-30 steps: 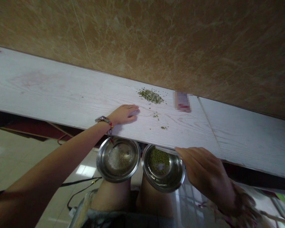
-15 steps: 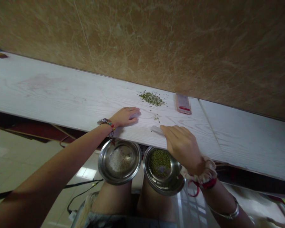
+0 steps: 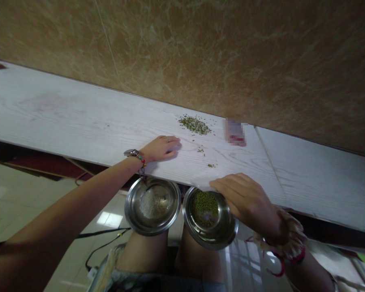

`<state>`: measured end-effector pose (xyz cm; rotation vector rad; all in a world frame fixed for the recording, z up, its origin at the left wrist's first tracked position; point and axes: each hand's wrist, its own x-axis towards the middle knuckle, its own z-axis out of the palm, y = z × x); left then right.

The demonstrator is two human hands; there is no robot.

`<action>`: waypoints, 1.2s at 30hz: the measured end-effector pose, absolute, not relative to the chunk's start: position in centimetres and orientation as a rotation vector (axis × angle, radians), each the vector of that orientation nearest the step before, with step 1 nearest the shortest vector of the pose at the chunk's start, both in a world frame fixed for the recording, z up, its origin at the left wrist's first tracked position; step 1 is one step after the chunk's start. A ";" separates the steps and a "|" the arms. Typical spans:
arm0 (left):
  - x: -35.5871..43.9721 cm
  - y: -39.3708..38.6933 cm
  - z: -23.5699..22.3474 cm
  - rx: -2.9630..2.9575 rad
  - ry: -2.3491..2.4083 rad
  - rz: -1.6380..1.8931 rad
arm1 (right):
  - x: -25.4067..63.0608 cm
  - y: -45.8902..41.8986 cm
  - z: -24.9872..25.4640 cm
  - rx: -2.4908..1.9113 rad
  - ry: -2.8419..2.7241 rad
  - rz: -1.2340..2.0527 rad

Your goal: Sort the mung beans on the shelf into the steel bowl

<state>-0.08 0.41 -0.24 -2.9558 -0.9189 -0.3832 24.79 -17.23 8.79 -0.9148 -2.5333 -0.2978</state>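
My left hand (image 3: 162, 148) lies on the white wood-grain tabletop (image 3: 88, 117), fingers stretched out and thumb apart, with nothing seen in it. My right hand (image 3: 246, 196) pinches a thin, pale, flat piece (image 3: 200, 187) at the table's front edge, over the rim of the right steel bowl (image 3: 222, 235). In that bowl are mung beans (image 3: 204, 207). The left steel bowl (image 3: 134, 225) contains white grains (image 3: 150, 205) like rice. A pile of mung beans mixed with white grains (image 3: 194, 125) is spread beyond my hands. Smaller bean clusters (image 3: 212, 165) lie nearer.
A phone (image 3: 235, 132), partly blurred out, lies right of the pile near the brown marbled wall (image 3: 182, 52). Both bowls are by my knees, below the table edge. A black cable (image 3: 106, 243) runs near the floor on the left.
My right hand has moved toward me and slightly right, bringing the pale piece from the tabletop to the table edge by the right bowl. My left hand has barely moved.
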 end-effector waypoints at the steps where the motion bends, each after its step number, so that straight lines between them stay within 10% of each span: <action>1: -0.1 0.3 -0.2 -2.963 -0.887 -0.377 | 25.0 -17.6 9.0 -0.888 -2.548 -0.258; 36: -0.2 -2.0 0.7 -3.205 -0.726 -0.170 | 28.2 -16.1 6.4 -1.108 -2.335 -0.672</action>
